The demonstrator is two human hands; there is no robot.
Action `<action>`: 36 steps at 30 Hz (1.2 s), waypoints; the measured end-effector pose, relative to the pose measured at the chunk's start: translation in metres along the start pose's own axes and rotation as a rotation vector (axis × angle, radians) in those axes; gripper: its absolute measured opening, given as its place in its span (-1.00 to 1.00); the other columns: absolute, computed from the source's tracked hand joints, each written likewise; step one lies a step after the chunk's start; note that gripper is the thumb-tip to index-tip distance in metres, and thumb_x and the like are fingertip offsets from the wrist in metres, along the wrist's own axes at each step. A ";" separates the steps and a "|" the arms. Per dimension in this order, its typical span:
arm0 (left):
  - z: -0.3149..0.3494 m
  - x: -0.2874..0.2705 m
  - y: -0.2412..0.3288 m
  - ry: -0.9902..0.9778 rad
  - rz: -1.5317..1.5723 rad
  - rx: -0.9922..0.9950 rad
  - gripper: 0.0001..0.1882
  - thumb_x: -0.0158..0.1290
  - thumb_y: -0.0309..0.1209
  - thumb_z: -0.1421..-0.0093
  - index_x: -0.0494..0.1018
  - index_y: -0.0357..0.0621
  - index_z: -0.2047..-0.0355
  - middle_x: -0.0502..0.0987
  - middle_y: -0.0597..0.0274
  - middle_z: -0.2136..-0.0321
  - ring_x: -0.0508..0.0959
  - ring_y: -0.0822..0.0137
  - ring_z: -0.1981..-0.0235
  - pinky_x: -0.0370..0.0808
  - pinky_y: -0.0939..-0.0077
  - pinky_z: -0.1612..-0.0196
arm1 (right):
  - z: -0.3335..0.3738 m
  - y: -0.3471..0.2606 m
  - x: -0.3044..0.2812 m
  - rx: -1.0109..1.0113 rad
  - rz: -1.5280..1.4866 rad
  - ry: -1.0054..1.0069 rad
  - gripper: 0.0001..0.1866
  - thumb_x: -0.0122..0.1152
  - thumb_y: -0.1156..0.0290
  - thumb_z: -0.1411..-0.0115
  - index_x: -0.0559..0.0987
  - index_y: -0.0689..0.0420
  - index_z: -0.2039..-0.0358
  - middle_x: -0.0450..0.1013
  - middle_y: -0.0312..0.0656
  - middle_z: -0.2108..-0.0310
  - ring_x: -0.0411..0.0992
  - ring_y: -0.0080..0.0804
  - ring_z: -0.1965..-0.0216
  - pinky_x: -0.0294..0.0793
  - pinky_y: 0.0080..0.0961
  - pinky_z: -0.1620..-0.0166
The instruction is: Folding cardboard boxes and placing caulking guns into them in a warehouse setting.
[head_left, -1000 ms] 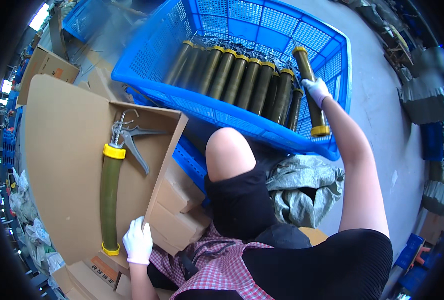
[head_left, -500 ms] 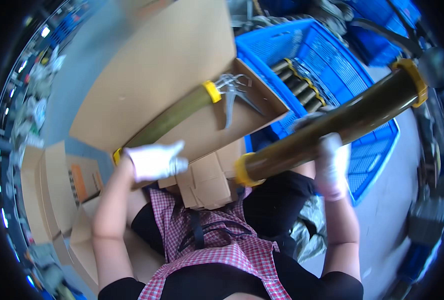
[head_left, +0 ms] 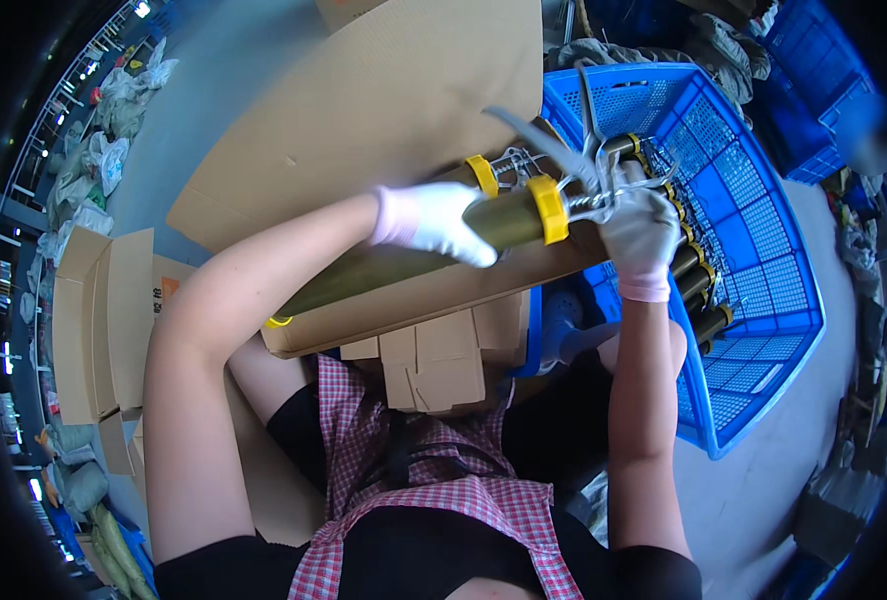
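Note:
My left hand [head_left: 434, 222], in a white glove with a pink cuff, is wrapped over the olive-gold barrel of a caulking gun [head_left: 514, 220]. My right hand [head_left: 642, 232], gloved the same way, is closed around the metal handle end of this gun, beside its yellow collar. The gun lies slantwise over the open cardboard box [head_left: 404, 310], its far-left end low inside. Behind it, a second caulking gun [head_left: 482, 176] rests in the box, mostly hidden; its yellow collar and spring-like metal part show.
A blue plastic basket [head_left: 779, 250] at the right holds several more gold tubes with yellow collars. The box's big lid [head_left: 364, 110] stands raised behind. Folded cardboard [head_left: 432, 365] sits by my lap, and another open carton [head_left: 104, 330] stands at the left.
The gun, earlier in my right hand at the right, has moved left over the box with its handle end now to the right. My left hand has moved right onto its barrel.

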State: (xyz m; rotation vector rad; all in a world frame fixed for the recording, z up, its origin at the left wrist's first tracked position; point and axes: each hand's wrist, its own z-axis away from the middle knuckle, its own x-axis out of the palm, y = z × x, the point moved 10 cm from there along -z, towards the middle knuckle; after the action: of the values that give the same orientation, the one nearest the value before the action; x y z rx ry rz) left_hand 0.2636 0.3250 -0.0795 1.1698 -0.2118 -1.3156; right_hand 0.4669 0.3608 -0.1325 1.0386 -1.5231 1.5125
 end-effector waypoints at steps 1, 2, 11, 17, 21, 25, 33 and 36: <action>0.008 0.002 -0.012 0.007 -0.014 -0.089 -0.53 0.21 -0.22 0.04 0.41 -0.21 0.16 0.52 0.20 0.35 0.48 0.42 0.31 0.44 0.47 0.19 | -0.005 -0.017 0.011 -0.092 -0.115 -0.152 -0.40 0.00 0.10 -0.21 0.29 0.16 -0.19 0.08 0.25 -0.26 0.20 0.06 -0.23 0.15 0.11 -0.26; 0.011 0.007 -0.015 -0.011 -0.019 -0.087 -0.51 0.22 -0.21 0.05 0.41 -0.22 0.16 0.52 0.18 0.35 0.48 0.39 0.31 0.44 0.46 0.18 | -0.001 -0.023 0.017 -0.110 0.054 -0.049 -0.42 -0.05 0.02 -0.26 0.34 0.18 -0.13 0.16 0.26 -0.21 0.28 0.04 -0.16 0.24 0.05 -0.22; 0.015 0.019 -0.026 0.063 -0.142 -0.167 -0.41 0.27 -0.09 0.05 0.36 -0.30 0.20 0.51 0.07 0.46 0.52 0.28 0.44 0.47 0.39 0.33 | -0.009 -0.026 0.012 -0.061 0.522 0.009 -0.50 -0.14 -0.07 -0.36 0.40 0.12 0.47 0.38 -0.20 0.59 0.39 -0.37 0.53 0.43 -0.45 0.37; 0.022 0.026 -0.022 0.109 -0.131 -0.149 -0.45 0.28 -0.09 0.07 0.34 -0.22 0.25 0.48 0.18 0.58 0.49 0.35 0.60 0.46 0.45 0.46 | -0.004 -0.008 0.006 0.087 0.342 -0.016 -0.48 -0.13 -0.01 -0.36 0.51 0.24 0.37 0.45 -0.18 0.55 0.43 -0.34 0.56 0.47 -0.45 0.37; 0.022 0.029 -0.024 0.090 -0.068 -0.252 -0.45 0.27 -0.10 0.07 0.34 -0.23 0.24 0.49 0.16 0.57 0.51 0.33 0.57 0.48 0.45 0.44 | -0.004 0.014 0.015 0.296 0.212 -0.093 -0.50 -0.16 0.07 -0.32 0.51 0.31 0.34 0.47 -0.15 0.48 0.44 -0.40 0.47 0.45 -0.52 0.34; 0.017 0.024 -0.024 0.123 -0.198 -0.116 -0.42 0.27 -0.12 0.08 0.34 -0.28 0.20 0.52 0.11 0.50 0.53 0.29 0.52 0.51 0.46 0.38 | 0.007 0.028 0.016 0.202 0.213 0.116 -0.63 -0.10 0.12 -0.32 0.47 0.19 0.34 0.41 -0.30 0.47 0.34 -0.61 0.48 0.37 -0.69 0.39; 0.014 0.028 -0.032 0.051 -0.117 -0.122 -0.24 0.30 -0.10 0.13 0.32 -0.41 0.05 0.53 0.01 0.41 0.52 0.29 0.46 0.50 0.45 0.31 | 0.004 0.015 0.016 0.202 0.456 0.010 -0.61 -0.04 0.05 -0.36 0.49 0.13 0.36 0.41 -0.38 0.49 0.33 -0.63 0.52 0.35 -0.69 0.39; 0.013 0.033 -0.043 0.006 -0.126 -0.123 -0.12 0.30 -0.09 0.13 0.25 -0.49 -0.06 0.54 0.01 0.39 0.53 0.32 0.44 0.50 0.48 0.31 | 0.010 0.006 0.020 0.132 0.784 0.017 -0.56 -0.05 0.05 -0.37 0.52 0.14 0.45 0.41 -0.40 0.57 0.33 -0.68 0.53 0.31 -0.68 0.37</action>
State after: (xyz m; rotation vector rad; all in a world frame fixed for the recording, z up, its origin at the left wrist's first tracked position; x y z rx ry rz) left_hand 0.2377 0.2989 -0.1216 1.0964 -0.0519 -1.4153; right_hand 0.4540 0.3496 -0.1164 0.4909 -1.9596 2.1527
